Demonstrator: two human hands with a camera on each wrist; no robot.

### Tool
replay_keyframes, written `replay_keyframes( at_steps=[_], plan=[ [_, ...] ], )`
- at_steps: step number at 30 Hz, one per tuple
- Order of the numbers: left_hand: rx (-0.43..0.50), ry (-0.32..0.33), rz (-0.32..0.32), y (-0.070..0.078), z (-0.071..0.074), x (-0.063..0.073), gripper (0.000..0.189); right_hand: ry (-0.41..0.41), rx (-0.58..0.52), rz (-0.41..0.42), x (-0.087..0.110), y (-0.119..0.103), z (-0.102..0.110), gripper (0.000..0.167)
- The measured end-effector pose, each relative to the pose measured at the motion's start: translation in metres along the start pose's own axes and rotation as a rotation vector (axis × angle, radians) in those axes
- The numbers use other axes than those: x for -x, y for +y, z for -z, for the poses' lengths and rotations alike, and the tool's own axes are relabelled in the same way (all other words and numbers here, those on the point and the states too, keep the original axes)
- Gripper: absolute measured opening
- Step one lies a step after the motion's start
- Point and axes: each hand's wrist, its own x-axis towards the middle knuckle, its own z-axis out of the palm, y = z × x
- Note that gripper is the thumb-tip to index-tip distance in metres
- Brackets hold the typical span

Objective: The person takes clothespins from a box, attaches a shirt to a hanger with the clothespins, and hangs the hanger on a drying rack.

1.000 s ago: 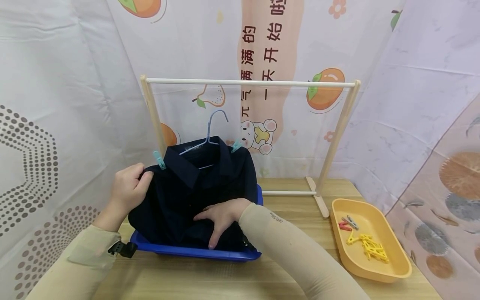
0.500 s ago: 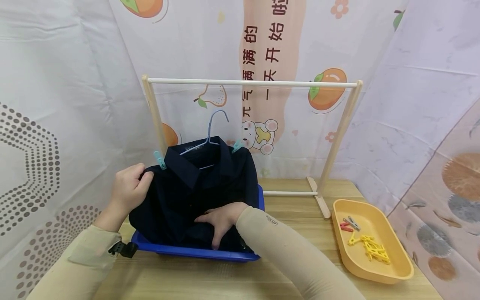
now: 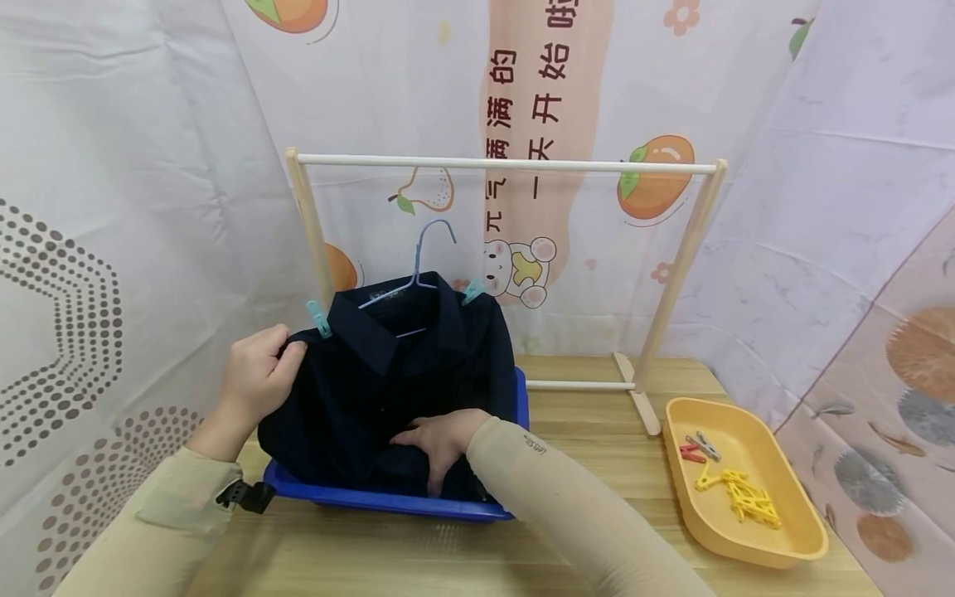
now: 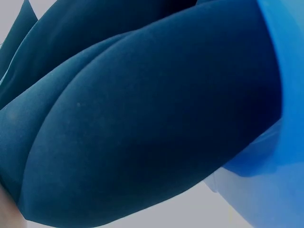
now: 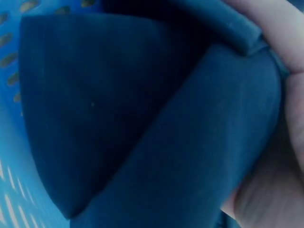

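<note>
A dark navy collared shirt point(image 3: 351, 406) lies bunched in a blue basket point(image 3: 388, 502), with a light blue wire hanger point(image 3: 418, 257) inside its neck. Teal clothespins grip its shoulders, one on the left point(image 3: 318, 318) and one on the right point(image 3: 473, 291). My left hand point(image 3: 257, 365) pinches the shirt at the left shoulder, thumb on top. Lower down, at the shirt front, my right hand point(image 3: 440, 444) holds a fold, its fingertips hidden in the cloth in the head view. The right wrist view shows fabric between my thumb point(image 5: 273, 197) and fingers point(image 5: 280, 28).
Behind the basket stands a wooden rack with a white top bar point(image 3: 507, 163). An orange tray point(image 3: 746, 543) on the right of the wooden table point(image 3: 582, 464) holds yellow clothespins point(image 3: 749, 497), plus red and grey ones. Printed curtains surround the table.
My right hand has moved slightly down along the shirt front. The left hand keeps its grip at the shoulder. The rack and tray appear shifted slightly right in the head view.
</note>
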Motion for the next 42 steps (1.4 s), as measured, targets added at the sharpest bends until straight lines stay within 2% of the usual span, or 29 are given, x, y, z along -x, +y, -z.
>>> replay_keyframes(
  at_steps=[13,23,30,36,42],
  plan=[
    [0.0,-0.005,0.002,-0.002,-0.002,0.002,0.037,-0.002,0.044,-0.056,-0.001,0.002,-0.002,0.099],
    [0.001,0.014,0.004,-0.005,-0.004,0.003,0.036,-0.012,0.064,-0.056,-0.003,0.003,-0.003,0.115],
    [-0.001,0.003,0.006,-0.004,-0.004,0.002,0.037,0.001,0.076,-0.061,-0.006,0.005,-0.003,0.108],
    [0.002,0.003,0.005,-0.004,-0.003,0.001,0.037,0.019,0.068,-0.102,-0.012,0.007,-0.003,0.091],
    [-0.016,-0.02,0.002,-0.004,-0.002,0.002,0.038,0.059,0.089,-0.057,-0.017,0.009,-0.004,0.075]
  ],
)
